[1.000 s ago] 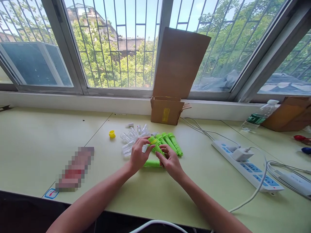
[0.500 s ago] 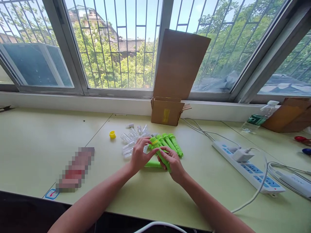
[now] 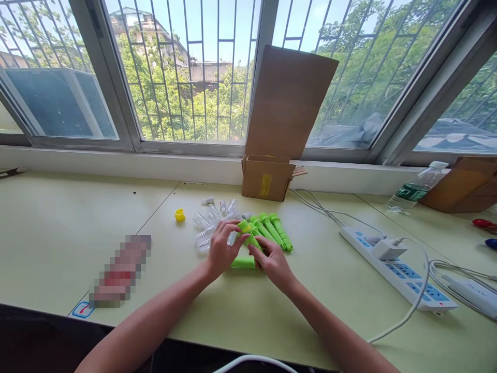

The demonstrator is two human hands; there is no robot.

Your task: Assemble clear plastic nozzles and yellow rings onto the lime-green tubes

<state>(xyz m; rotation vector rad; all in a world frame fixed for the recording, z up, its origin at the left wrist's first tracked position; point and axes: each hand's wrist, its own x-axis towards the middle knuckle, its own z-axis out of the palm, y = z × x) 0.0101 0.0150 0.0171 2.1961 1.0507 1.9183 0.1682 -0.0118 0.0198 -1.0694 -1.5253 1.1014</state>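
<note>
At centre frame, the left hand (image 3: 224,244) is pinching the green threaded tube (image 3: 254,241) near its yellow ring (image 3: 247,229), the right hand (image 3: 275,260) is clasping below, seemingly seating the ring; next needs steadiness.

hands (image 3: 223,247) (image 3: 275,260): 2 | green tubes (image 3: 281,233): at least 5 | clear pieces (image 3: 204,234): roughly 8, overlapping | yellow ring (image 3: 179,216): 1

It looks like a workroom, with barred windows (image 3: 190,83) behind a long table (image 3: 58,223) and a power strip (image 3: 396,269) on it.
</note>
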